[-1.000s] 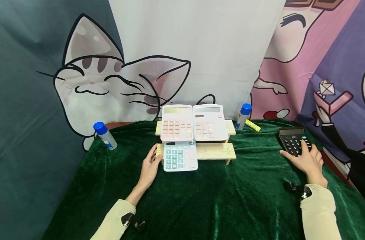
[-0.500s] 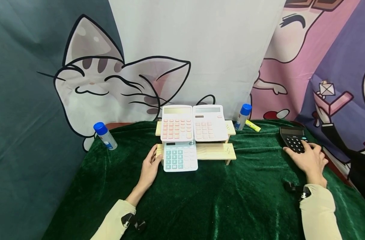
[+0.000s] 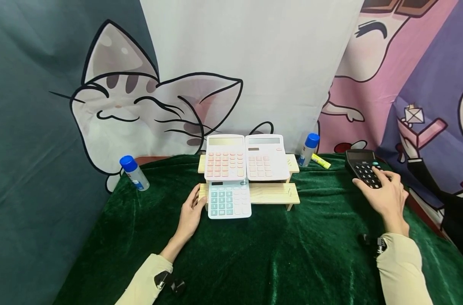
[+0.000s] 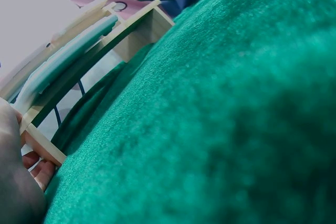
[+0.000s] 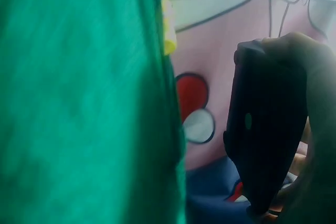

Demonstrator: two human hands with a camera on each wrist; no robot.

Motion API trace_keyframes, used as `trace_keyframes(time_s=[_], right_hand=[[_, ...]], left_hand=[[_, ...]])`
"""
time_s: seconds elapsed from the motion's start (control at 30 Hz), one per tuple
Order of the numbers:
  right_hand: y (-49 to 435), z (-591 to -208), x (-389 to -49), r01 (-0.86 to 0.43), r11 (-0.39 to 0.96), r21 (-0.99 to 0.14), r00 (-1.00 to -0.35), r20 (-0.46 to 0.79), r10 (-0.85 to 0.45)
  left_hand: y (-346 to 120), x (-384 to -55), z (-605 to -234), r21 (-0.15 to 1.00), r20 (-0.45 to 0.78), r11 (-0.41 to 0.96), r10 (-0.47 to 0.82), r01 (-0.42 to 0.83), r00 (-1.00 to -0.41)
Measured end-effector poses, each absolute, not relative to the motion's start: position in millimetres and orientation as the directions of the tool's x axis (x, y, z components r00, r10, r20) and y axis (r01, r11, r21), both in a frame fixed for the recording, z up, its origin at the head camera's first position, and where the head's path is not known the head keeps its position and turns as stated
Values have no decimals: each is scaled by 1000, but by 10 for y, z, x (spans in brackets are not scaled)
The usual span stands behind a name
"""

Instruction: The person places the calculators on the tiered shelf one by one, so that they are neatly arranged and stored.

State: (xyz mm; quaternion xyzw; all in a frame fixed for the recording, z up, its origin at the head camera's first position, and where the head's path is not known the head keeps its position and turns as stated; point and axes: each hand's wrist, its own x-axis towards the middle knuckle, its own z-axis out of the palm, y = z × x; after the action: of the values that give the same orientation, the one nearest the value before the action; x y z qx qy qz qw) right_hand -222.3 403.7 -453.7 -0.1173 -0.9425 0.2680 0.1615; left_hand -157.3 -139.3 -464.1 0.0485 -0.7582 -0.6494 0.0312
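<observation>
My right hand (image 3: 389,197) grips a black calculator (image 3: 360,156) by its lower part, thumb at the left edge and a finger over the keys. In the right wrist view the calculator's dark underside (image 5: 269,124) shows, held up apart from the green cloth. My left hand (image 3: 189,215) holds the left end of a two-tier wooden stand (image 3: 271,193), its fingers about the end leg in the left wrist view. On the upper tier lean a calculator with pink keys (image 3: 224,148) and a white calculator (image 3: 266,149). A calculator with teal keys (image 3: 235,207) leans on the lower tier's left.
A blue-capped bottle (image 3: 134,173) stands at the left, and another blue-capped bottle (image 3: 309,149) is right of the stand. Beside that lies a yellow tube (image 3: 321,161). Green velvet cloth (image 3: 262,262) covers the table, with a printed cloth backdrop (image 3: 269,63) behind.
The right hand has taken the black calculator up off the cloth and shifted it slightly left and away from me. My left hand stays on the stand.
</observation>
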Motion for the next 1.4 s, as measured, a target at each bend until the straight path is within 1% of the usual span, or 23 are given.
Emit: trace_keyframes(time_s=[0.23, 0.4, 0.6, 0.7, 0.77, 0.93, 1.03, 1.1, 1.23, 1.4], right_hand=[[3844, -4348, -2189, 27, 806, -591, -894, 347, 285], [3693, -4201, -2145, -41, 810, -586, -878, 407, 250], [3491, -4019, -2076, -154, 802, -578, -840, 504, 202], [3379, -3951, -2045, -219, 793, -569, -822, 545, 165], [3302, -3915, -2019, -262, 788, -557, -809, 572, 136], [3100, -3833, -1944, -382, 764, -520, -771, 635, 47], [2982, -3814, -1887, -459, 743, -487, -749, 662, -29], [2915, -3815, -1845, -510, 728, -459, -735, 672, -91], [2810, -3849, -1768, -599, 671, -436, -717, 665, -208], [2727, -3932, -1613, -662, 621, -420, -707, 626, -330]], left_hand=[[-1394, -1575, -4647, 986, -22, 162, -117, -40, -993], [-1389, -1564, -4630, 987, -21, 155, -118, -39, -993], [-1384, -1553, -4607, 987, -20, 158, -118, -38, -993], [-1397, -1570, -4637, 988, -14, 149, -120, -32, -993], [-1416, -1610, -4721, 990, -17, 137, -124, -34, -992], [-1441, -1711, -4951, 990, -15, 136, -133, -33, -991], [-1430, -1723, -4977, 991, -6, 134, -133, -24, -991], [-1423, -1714, -4949, 992, -11, 119, -130, -27, -991], [-1399, -1637, -4777, 992, -15, 122, -127, -30, -992], [-1396, -1561, -4627, 988, -11, 149, -122, -29, -992]])
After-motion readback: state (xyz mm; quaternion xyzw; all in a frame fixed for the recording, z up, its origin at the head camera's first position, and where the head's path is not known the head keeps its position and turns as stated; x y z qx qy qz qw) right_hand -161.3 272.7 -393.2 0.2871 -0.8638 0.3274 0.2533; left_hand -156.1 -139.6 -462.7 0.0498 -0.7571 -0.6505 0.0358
